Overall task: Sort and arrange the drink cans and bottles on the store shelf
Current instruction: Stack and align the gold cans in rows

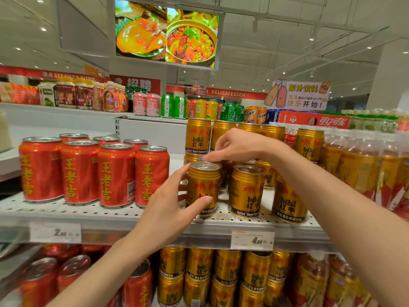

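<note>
My left hand grips a gold Red Bull can standing at the front of the white perforated shelf, thumb across its label and fingers behind it. Just above and behind that can, my right hand reaches in with curled fingertips touching the top of another gold can; whether it holds that can is unclear. More gold cans stand to the right, with a second tier stacked behind. Several red cans stand in rows on the left of the same shelf.
Clear bottles of amber drink crowd the shelf's right end. The lower shelf holds gold cans and red cans. Price tags hang on the shelf rail. A far shelf carries mixed cans. A screen hangs overhead.
</note>
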`<state>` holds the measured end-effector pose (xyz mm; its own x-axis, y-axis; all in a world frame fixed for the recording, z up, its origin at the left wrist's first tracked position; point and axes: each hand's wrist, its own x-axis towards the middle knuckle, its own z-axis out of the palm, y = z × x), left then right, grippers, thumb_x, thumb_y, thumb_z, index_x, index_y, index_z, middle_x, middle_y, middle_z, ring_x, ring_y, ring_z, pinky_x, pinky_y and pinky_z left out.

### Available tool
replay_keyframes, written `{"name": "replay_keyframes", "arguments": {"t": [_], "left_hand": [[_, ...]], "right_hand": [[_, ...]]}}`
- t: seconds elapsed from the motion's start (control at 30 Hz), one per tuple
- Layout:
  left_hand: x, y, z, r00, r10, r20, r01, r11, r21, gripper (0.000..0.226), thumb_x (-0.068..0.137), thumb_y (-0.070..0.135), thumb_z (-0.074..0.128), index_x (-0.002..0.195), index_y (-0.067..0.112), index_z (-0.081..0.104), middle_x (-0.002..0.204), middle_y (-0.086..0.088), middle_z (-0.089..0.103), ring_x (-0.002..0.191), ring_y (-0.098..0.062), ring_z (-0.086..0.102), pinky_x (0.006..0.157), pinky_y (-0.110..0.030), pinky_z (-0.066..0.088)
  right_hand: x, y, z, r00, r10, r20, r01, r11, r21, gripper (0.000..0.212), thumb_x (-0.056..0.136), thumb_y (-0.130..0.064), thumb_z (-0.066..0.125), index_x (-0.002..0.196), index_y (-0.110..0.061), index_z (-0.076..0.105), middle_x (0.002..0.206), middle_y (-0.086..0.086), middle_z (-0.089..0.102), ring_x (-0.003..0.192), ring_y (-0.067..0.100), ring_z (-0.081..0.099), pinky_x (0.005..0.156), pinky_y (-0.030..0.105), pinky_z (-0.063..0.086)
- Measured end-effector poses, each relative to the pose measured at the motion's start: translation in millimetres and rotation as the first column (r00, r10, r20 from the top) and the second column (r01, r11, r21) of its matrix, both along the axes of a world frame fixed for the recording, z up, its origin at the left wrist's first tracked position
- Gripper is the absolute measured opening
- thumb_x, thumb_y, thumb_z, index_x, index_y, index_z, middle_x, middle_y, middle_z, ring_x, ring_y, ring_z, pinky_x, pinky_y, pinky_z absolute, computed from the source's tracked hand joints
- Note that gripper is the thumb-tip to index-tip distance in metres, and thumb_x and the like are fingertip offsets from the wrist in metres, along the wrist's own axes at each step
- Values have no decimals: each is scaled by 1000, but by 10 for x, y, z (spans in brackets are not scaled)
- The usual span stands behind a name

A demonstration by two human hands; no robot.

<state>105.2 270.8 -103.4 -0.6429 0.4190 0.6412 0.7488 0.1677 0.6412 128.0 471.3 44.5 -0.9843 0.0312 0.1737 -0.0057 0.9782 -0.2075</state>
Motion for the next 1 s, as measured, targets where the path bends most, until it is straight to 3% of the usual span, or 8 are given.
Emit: {"name": "replay_keyframes", "arguments": {"t": [0.1, 0.17, 0.3, 0.37, 0.57, 0.67, 0.87, 1.0], "left_hand": [[19, 1, 5, 1000, -2, 7, 2, 1000, -2, 88, 72, 73, 67, 149, 46, 35, 142, 18, 56, 127, -5, 58, 103, -40, 54], [32, -5, 15, 1000, -6, 14, 6, 1000, -2, 89, 71, 73, 67, 150, 45, 35, 142, 18, 55, 127, -6, 58, 103, -40, 54], [56, -17, 35, 1000, -5, 23, 5, 1000, -8, 90, 73, 71, 68, 151, 43, 34, 143, 16, 54, 127, -6, 58, 102, -39, 55], [68, -14, 34, 1000, 4, 19, -4, 1000, -8, 86, 77, 63, 72, 152, 42, 34, 142, 17, 55, 126, -6, 58, 101, -37, 56], [93, 2, 57, 999, 29, 27, -28, 999, -17, 87, 74, 71, 65, 151, 44, 34, 143, 22, 54, 129, -1, 54, 103, -37, 54], [83, 15, 61, 998, 31, 48, -29, 999, -26, 82, 81, 62, 70, 152, 43, 33, 144, 20, 53, 130, -3, 54, 104, -38, 54], [109, 71, 119, 996, 47, 78, -43, 998, -56, 78, 90, 46, 69, 156, 42, 26, 145, 17, 55, 128, -4, 56, 108, -39, 50], [123, 84, 137, 996, 45, 72, -39, 996, -80, 76, 93, 43, 66, 156, 41, 24, 143, 18, 54, 126, -1, 54, 109, -33, 47]], "right_hand": [[-96, -38, -31, 999, -14, -33, 12, 999, -44, 62, 80, -66, 69, 92, -6, 74, 78, 3, 64, 77, 14, 61, 68, 30, 49], [-121, -65, -63, 998, -26, -61, 22, 998, -60, 58, 79, -63, 73, 87, -6, 74, 71, 1, 60, 73, 14, 58, 64, 31, 47], [-53, -45, -68, 981, -39, -191, 24, 996, -83, 46, 78, -59, 76, 83, -13, 70, 86, 7, 73, 87, 21, 68, 74, 37, 58], [9, -34, 2, 961, -47, -272, 13, 992, -124, 44, 80, -58, 74, 84, -14, 71, 93, 5, 75, 92, 17, 68, 69, 31, 55], [256, -59, 283, 878, -71, -473, -40, 975, -220, 37, 86, -53, 71, 95, -17, 71, 87, -9, 68, 81, 2, 63, 58, 19, 44], [312, -81, 338, 826, -98, -555, -77, 956, -283, 37, 87, -55, 70, 97, -19, 70, 90, -8, 69, 80, 2, 64, 58, 19, 44], [275, -188, 245, 855, -75, -513, -104, 945, -311, 42, 84, -61, 68, 97, -20, 70, 97, -4, 72, 89, 10, 69, 72, 28, 56], [274, -270, 145, 874, -44, -484, -130, 938, -320, 46, 85, -64, 65, 101, -22, 68, 101, -6, 71, 91, 7, 67, 69, 23, 53]]}}
